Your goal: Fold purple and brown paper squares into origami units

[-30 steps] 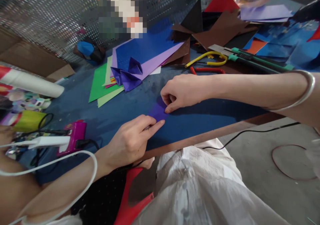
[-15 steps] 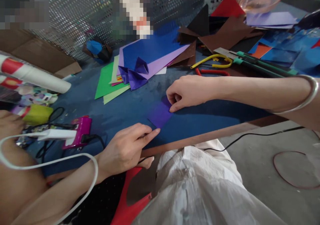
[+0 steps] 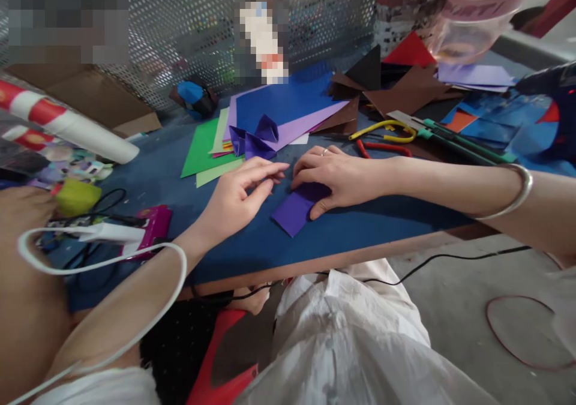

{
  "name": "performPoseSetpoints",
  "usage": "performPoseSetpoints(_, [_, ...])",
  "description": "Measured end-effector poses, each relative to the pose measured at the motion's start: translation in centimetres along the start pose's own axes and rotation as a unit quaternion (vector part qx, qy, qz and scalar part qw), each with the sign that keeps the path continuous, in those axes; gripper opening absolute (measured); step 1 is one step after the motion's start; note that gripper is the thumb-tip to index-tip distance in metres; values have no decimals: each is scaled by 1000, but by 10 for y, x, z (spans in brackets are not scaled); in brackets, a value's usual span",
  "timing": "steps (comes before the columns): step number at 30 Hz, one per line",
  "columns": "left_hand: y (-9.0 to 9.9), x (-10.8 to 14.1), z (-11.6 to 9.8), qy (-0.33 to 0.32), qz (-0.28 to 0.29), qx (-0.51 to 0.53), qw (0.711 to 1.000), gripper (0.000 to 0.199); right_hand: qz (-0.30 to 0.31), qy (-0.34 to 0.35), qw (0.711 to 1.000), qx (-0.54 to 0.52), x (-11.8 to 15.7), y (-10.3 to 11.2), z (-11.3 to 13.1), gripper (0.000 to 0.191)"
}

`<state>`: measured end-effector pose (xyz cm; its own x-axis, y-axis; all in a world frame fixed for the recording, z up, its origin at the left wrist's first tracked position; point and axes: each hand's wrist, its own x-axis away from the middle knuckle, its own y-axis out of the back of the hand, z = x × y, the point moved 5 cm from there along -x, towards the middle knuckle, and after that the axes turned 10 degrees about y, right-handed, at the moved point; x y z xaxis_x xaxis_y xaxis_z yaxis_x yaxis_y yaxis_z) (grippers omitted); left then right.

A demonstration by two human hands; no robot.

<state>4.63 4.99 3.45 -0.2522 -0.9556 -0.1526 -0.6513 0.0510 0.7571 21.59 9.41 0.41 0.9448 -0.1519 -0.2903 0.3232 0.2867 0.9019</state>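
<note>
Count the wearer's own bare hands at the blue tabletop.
2: the bare left hand, beside the dark-purple rectangular paper; the bare right hand, over that paper, covering part of it. Neither hand is hidden.

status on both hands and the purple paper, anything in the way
Right hand on purple paper. Left hand beside it, open, nothing visibly held. No tools on the paper; purple folded shape just beyond left hand.

Paper-craft workspace, small workshop type: blue-topped table (image 3: 252,252) bearing folded purple paper (image 3: 294,212), green paper sheet (image 3: 197,147), brown paper pieces (image 3: 401,90), box cutter (image 3: 468,143) with exposed blade and magenta power strip (image 3: 159,220); perforated metal screen (image 3: 198,39) behind; grey floor (image 3: 454,285), apparently concrete, below.
</note>
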Motion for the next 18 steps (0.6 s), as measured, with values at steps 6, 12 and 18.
performPoseSetpoints(6, [-13, -2, 14, 102, 11, 145, 984, 32, -95, 66, 993, -9, -1, 7, 1, 27])
performPoseSetpoints(12, [-18, 5, 23, 176, 78, 306, 932, 44, -204, 88, 975, 18, -2, 18, 10, 10])
performPoseSetpoints(18, [-27, 7, 24, 176, 180, 436, 864, 46, -255, 90, 962, 34, -1, 26, 17, 10])
